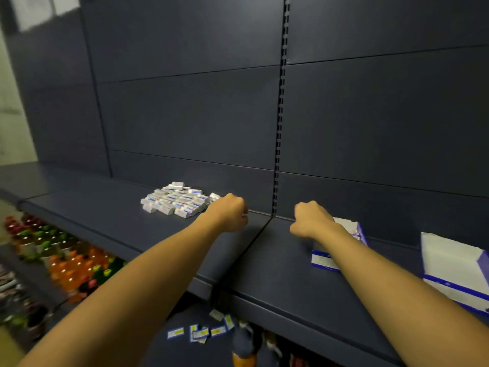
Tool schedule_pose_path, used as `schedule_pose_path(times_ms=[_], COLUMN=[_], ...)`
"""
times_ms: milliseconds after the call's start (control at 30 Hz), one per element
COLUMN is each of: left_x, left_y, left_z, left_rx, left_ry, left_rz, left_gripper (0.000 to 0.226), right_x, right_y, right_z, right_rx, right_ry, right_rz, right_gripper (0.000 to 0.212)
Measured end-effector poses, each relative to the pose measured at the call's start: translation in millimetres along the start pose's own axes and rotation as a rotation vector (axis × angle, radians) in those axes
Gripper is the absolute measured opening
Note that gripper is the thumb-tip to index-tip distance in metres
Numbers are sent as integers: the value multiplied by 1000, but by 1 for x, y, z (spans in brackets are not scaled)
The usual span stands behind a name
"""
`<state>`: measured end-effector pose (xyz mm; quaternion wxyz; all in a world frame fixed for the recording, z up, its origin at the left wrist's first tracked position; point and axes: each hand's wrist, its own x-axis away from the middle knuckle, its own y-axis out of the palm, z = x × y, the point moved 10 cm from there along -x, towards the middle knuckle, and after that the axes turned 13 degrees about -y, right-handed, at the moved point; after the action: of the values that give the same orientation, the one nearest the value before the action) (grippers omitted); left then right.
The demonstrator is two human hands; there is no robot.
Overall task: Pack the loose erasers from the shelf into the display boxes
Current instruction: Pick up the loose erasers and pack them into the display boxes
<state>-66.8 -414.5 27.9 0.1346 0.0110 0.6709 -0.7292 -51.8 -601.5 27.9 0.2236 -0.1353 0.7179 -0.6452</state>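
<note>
A pile of loose erasers [174, 201], white with blue and red sleeves, lies on the dark shelf [127, 223] near the back panel. My left hand [230, 211] is curled into a fist just right of the pile, knuckles up; its palm is hidden and I see nothing in it. My right hand [311, 219] is also curled, its back toward me, right beside the left end of a white and blue display box [321, 259]. My right forearm covers much of that box. A second, larger display box [449, 260] stands open at the far right.
A slotted upright [280, 128] splits the back panel, and a seam in the shelf runs between my hands. On the lower shelf lie several small eraser packets [201, 332]. Coloured drink bottles [71, 266] fill the lower left.
</note>
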Motion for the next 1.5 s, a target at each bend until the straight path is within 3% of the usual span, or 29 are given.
schedule_pose_path(times_ms=[100,267,500,967,1500], left_x=[4,8,10,-4,-76], left_y=[-8,-22,-38,-34,-13], left_z=[-29,-84,-151,-294,-382], left_rx=[-40,-107,-76,-143,-45], left_ry=[-45,-93,-68,-53,-41], left_rz=[9,31,51,-4,-11], left_gripper=[25,30,58,55,35], right_x=[-6,-22,-49,-106,-189], right_y=[3,5,7,21,42], right_z=[-19,-62,-119,-236,-302], right_rx=[13,19,-15,33,76], right_ry=[-18,-77,-115,-104,-91], right_rz=[-28,-59,-76,18,-14], right_gripper=[14,5,33,42,31])
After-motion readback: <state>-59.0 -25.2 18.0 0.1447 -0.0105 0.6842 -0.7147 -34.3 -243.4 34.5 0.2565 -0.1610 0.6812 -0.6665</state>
